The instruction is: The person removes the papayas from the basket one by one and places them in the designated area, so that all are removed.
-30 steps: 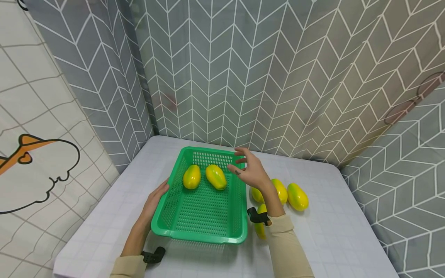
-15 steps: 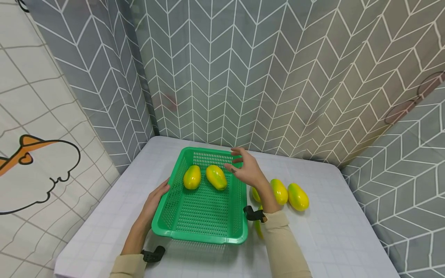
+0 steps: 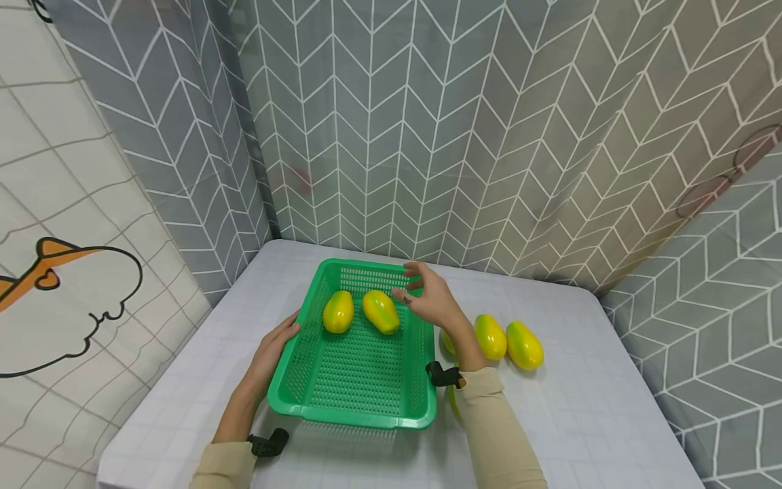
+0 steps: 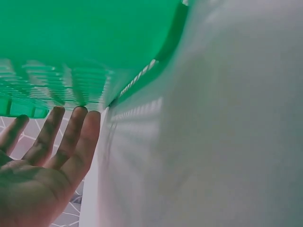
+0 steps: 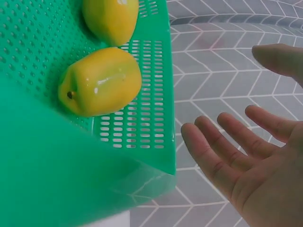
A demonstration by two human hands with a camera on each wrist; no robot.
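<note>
A green perforated plastic basket (image 3: 357, 411) stands on the table with two yellow-green papayas inside, one at left (image 3: 338, 312) and one beside it (image 3: 381, 312). My left hand (image 3: 269, 353) lies along the basket's left side; in the left wrist view its straight fingertips (image 4: 80, 111) come right up to the slotted wall. Over the basket's right rim hovers my right hand (image 3: 431, 299), fingers apart and holding nothing. The right wrist view shows that hand (image 5: 255, 161) with thumb and fingers spread, beside the basket's far end and a papaya (image 5: 102, 81).
Several more papayas lie on the table right of the basket, two of them in plain sight (image 3: 491, 337) (image 3: 524, 346) and others partly hidden by the right arm. A white cloth covers the table (image 3: 586, 407). Patterned curtains (image 3: 391, 136) hang behind it.
My right hand has moved slightly left over the basket's right rim. The left hand, the basket and the papayas look nearly unchanged.
</note>
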